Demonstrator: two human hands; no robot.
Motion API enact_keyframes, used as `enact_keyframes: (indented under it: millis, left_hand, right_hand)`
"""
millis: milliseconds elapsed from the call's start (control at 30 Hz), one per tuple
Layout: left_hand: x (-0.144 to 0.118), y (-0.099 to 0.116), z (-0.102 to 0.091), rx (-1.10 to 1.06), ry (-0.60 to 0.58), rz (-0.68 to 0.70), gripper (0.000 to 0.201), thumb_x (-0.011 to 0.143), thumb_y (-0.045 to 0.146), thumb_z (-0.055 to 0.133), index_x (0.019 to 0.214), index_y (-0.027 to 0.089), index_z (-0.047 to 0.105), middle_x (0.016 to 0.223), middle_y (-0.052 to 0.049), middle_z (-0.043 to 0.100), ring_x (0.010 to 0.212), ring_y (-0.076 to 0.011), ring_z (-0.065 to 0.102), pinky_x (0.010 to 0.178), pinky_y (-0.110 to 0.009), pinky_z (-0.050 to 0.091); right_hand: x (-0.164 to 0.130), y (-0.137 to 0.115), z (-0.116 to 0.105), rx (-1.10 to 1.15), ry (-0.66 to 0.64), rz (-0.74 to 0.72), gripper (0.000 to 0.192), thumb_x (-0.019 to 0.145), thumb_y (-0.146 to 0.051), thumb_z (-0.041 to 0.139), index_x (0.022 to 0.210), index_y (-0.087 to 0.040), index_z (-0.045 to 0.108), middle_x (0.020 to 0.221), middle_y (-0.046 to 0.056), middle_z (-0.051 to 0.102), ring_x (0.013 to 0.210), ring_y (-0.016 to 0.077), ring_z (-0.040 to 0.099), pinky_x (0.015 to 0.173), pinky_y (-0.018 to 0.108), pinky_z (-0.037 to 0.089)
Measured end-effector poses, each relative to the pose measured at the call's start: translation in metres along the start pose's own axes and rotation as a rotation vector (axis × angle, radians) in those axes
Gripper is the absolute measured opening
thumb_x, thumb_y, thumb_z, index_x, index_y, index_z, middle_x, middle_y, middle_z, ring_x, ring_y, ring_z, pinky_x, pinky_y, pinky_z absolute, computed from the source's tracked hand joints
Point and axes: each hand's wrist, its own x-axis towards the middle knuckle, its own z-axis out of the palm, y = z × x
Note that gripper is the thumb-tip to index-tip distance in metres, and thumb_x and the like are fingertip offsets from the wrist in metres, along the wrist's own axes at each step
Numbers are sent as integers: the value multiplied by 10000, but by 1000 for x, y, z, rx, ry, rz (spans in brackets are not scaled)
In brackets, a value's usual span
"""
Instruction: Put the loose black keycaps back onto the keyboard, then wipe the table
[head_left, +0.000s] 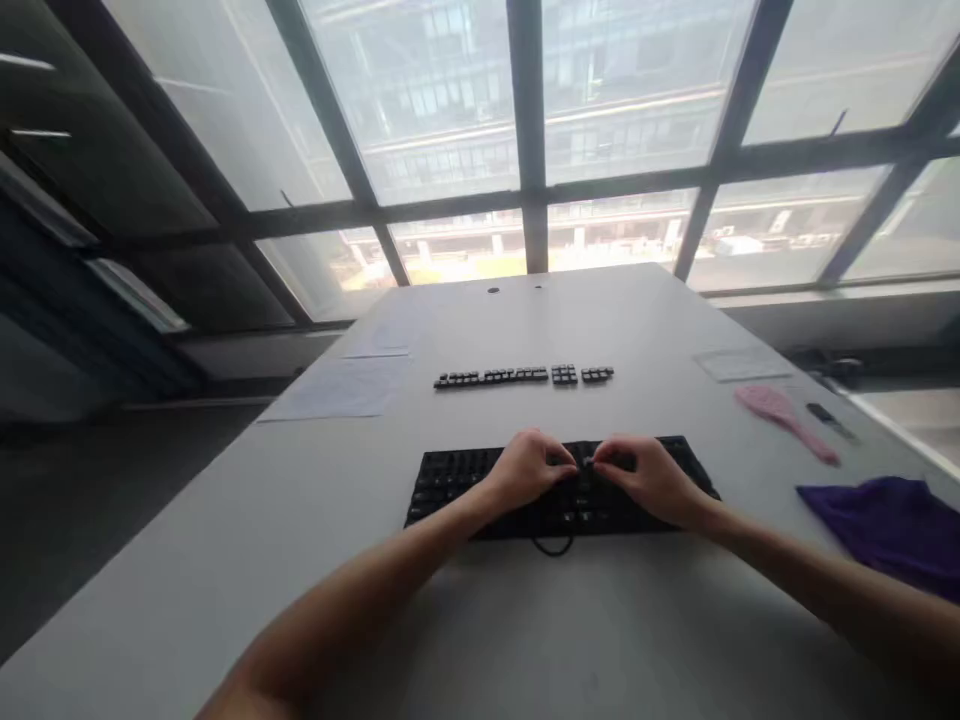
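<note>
Closest to the cam, bare L forearm [367,590] and R forearm [825,590] angled in over the near side of the white desk [187,610]. Going L to R: white paper sheets [330,388] lay flat near the desk's L edge. Next came the black keyboard [450,485], flat mid-desk btwn the two arms, partly hidden by them. Just beyond it, apart from it, ran a row of loose keycaps [491,377], w/ a small keycap block [564,374] and a second block [598,375] to its R.

L hand [529,465] was over the kbd's middle, thumb & index tips drawn close together; couldn't tell if anything was pinched. Below it, a black cable [553,551] looped out past the kbd's near edge. R hand [641,472] faced the L one, fingertips nearly meeting its tips, also bunched; a tiny greyish bit [588,461] showed there, too small to ID, & couldn't tell if it was gripped.

Farther R: a thin clear sheet [742,364], a pink hairbrush [776,408], a slim dark item [827,416] just beside it, then a crumpled purple cloth [892,525] nearer the cam.
</note>
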Motion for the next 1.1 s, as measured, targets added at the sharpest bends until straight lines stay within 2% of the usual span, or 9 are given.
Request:
enact_keyframes:
  millis: [300,533,833,1100]
  left_hand:
    - [-15,8,14,238,96,211,133,888,161,674,824,205,782,917,-28,763,876,-199,594,801,-301,501]
    - [-20,4,18,277,91,313,218,965,181,583,824,182,750,980,-34,739,883,-181,575,830,-287,506]
    - [-21,3,22,283,115,289,186,966,190,580,856,187,731,987,-33,732,902,-189,596,868,-310,511]
    - [-21,3,22,249,115,266,172,963,177,574,874,188,720,961,-44,725,923,-192,613,874,-316,516]
  right_hand:
    - [-3,7,7,-32,52,-33,53,862,-197,676,852,-222,722,875,15,723,846,203,654,810,326,481]
    - [-6,10,9,-90,38,-117,101,889,-151,657,865,-226,720,890,25,706,853,202,649,809,331,486]
    - [-8,15,13,-148,29,-271,138,927,-140,619,869,-220,716,961,52,696,877,192,650,807,314,512]
    - [-9,10,15,-236,-1,-316,143,890,-99,596,805,-195,659,960,81,649,913,219,609,835,366,516]
